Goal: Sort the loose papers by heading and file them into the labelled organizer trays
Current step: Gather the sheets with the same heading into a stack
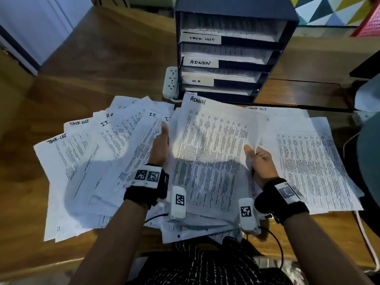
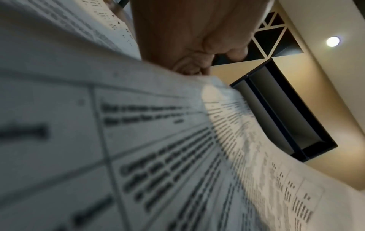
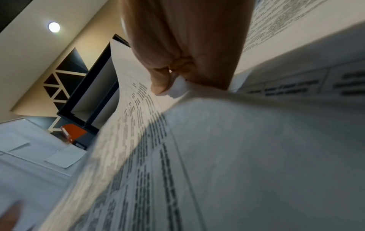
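Note:
A printed sheet headed ADMIN (image 1: 207, 145) is lifted off the desk between both hands. My left hand (image 1: 161, 145) grips its left edge, thumb on top. My right hand (image 1: 260, 159) pinches its right edge, which curls up. The left wrist view shows my left hand (image 2: 195, 46) above the sheet (image 2: 177, 148). The right wrist view has the right thumb and fingers (image 3: 162, 81) pinching the paper (image 3: 197, 156). The dark organizer (image 1: 232, 50) stands behind, its trays labelled TASK LIST (image 1: 202, 39), ADMIN (image 1: 200, 62) and H.R (image 1: 196, 81), each with papers inside.
Loose sheets headed TASK LIST, I.T. and H (image 1: 98, 161) fan out on the left of the wooden desk (image 1: 102, 68). More TASK LIST sheets (image 1: 308, 157) lie on the right. A white power strip (image 1: 171, 82) sits left of the organizer. A cable (image 1: 366, 239) runs along the right edge.

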### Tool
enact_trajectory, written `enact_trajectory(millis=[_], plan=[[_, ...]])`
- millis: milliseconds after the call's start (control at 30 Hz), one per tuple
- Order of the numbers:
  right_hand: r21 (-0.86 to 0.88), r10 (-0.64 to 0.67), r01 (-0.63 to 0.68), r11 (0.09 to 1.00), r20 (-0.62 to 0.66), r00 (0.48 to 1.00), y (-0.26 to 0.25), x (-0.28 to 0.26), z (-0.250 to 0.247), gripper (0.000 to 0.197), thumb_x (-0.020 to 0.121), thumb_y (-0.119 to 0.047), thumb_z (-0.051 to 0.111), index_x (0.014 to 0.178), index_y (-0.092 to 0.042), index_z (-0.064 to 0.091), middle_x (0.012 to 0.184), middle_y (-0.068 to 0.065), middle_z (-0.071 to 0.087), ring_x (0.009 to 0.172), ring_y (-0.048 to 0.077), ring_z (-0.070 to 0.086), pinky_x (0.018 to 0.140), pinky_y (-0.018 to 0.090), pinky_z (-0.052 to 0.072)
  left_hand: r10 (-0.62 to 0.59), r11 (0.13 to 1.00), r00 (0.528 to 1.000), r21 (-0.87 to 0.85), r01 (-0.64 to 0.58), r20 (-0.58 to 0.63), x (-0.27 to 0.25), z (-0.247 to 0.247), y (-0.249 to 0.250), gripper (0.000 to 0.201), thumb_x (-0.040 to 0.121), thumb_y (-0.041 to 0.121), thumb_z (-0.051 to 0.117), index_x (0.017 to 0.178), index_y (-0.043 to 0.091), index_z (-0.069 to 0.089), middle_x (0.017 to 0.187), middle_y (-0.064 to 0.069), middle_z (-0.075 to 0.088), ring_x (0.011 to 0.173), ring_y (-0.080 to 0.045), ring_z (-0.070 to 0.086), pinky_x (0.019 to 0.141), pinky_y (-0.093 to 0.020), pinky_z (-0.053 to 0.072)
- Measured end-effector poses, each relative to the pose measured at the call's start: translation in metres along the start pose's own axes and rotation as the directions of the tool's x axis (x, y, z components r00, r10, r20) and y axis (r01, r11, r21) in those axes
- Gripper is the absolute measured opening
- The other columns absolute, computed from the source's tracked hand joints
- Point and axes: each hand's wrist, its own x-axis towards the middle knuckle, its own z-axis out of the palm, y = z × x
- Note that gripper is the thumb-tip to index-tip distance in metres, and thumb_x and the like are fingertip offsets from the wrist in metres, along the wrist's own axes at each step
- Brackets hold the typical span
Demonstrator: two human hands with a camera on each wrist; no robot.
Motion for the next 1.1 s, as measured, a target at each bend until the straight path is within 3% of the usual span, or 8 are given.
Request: enact_trajectory(millis=[67, 200, 333, 533, 700, 833, 1000, 1100], plan=[[-0.017, -0.010, 0.010, 1.000, 0.035, 0.999, 0.002, -0.001, -0.001, 0.045, 0.079, -0.040, 0.068, 0.062, -0.024, 0.030, 0.064, -0.001, 0.033, 0.060, 0.005, 0.028, 0.069, 0.031, 0.039, 0.009, 0.998, 1.000, 0.063, -0.008, -0.016, -0.002, -0.001, -0.004, 0.043, 0.096, 0.040, 0.040, 0.072, 0.008, 0.055, 0.058, 0.004, 0.036, 0.055, -0.009, 0.032, 0.060, -0.025, 0.028], [-0.061, -0.049, 0.046, 0.997, -0.049, 0.998, 0.003, 0.000, -0.017, 0.041, 0.094, -0.009, 0.048, 0.059, -0.018, 0.030, 0.039, -0.015, 0.031, 0.039, 0.003, 0.027, 0.049, 0.026, 0.023, 0.036, 0.994, 0.993, 0.105, -0.024, -0.113, 0.009, -0.010, -0.018, 0.023, 0.094, 0.018, 0.047, 0.075, 0.007, 0.055, 0.064, -0.010, 0.043, 0.061, -0.013, 0.037, 0.054, -0.021, 0.032], [0.003, -0.003, 0.003, 1.000, -0.159, 0.987, 0.007, 0.002, -0.046, 0.028, 0.094, -0.005, 0.046, 0.068, -0.013, 0.048, 0.040, -0.015, 0.050, 0.051, 0.004, 0.047, 0.044, 0.010, 0.041, -0.023, 0.996, 0.988, 0.077, 0.035, -0.152, 0.009, -0.016, -0.020, 0.032, 0.096, 0.018, 0.045, 0.066, 0.007, 0.048, 0.059, -0.006, 0.039, 0.054, -0.012, 0.035, 0.046, -0.015, 0.034], [0.012, -0.011, 0.011, 1.000, -0.003, 1.000, 0.013, -0.003, -0.034, 0.011, 0.076, -0.011, 0.068, 0.082, -0.009, 0.059, 0.066, -0.001, 0.068, 0.060, 0.012, 0.061, 0.058, 0.021, 0.049, -0.034, 0.999, 0.986, 0.012, 0.036, -0.161, 0.013, -0.001, -0.028, 0.036, 0.093, 0.012, 0.047, 0.057, 0.014, 0.042, 0.061, -0.010, 0.039, 0.064, -0.016, 0.039, 0.062, -0.029, 0.033], [-0.131, -0.008, 0.019, 0.991, 0.087, 0.996, 0.011, 0.000, -0.008, 0.042, 0.077, 0.017, 0.058, 0.093, -0.020, 0.049, 0.111, 0.013, 0.061, 0.077, 0.016, 0.066, 0.068, 0.019, 0.054, 0.090, 0.976, 0.992, 0.203, -0.071, -0.087, 0.003, 0.012, -0.026, 0.028, 0.093, 0.021, 0.048, 0.088, 0.000, 0.066, 0.094, -0.024, 0.063, 0.090, -0.035, 0.061, 0.076, -0.041, 0.046], [-0.474, -0.053, 0.004, 0.880, -0.091, 0.994, 0.010, 0.004, -0.009, 0.026, 0.079, 0.002, 0.065, 0.103, 0.006, 0.059, 0.105, 0.024, 0.066, 0.090, 0.031, 0.064, 0.089, 0.042, 0.051, -0.164, 0.897, 0.886, 0.308, 0.317, -0.434, -0.008, 0.001, -0.023, 0.047, 0.090, 0.024, 0.053, 0.131, 0.004, 0.042, 0.139, -0.020, 0.033, 0.128, -0.035, 0.034, 0.102, -0.040, 0.035], [-0.447, -0.014, -0.012, 0.894, -0.054, 0.998, 0.012, 0.002, 0.002, 0.023, 0.079, 0.003, 0.059, 0.100, -0.007, 0.063, 0.093, 0.013, 0.065, 0.091, 0.027, 0.060, 0.085, 0.037, 0.049, -0.207, 0.927, 0.953, 0.267, 0.263, -0.220, -0.006, -0.007, -0.035, 0.030, 0.087, 0.009, 0.054, 0.112, -0.008, 0.057, 0.103, -0.020, 0.062, 0.097, -0.033, 0.060, 0.076, -0.033, 0.048], [-0.366, 0.022, -0.024, 0.930, -0.010, 1.000, 0.010, 0.000, 0.008, 0.030, 0.079, 0.008, 0.057, 0.108, 0.000, 0.059, 0.099, 0.014, 0.063, 0.095, 0.026, 0.058, 0.088, 0.035, 0.047, -0.190, 0.946, 0.969, 0.236, 0.225, -0.160, -0.006, -0.007, -0.039, 0.025, 0.085, 0.021, 0.064, 0.071, 0.001, 0.056, 0.071, -0.012, 0.056, 0.066, -0.022, 0.053, 0.063, -0.027, 0.043]])
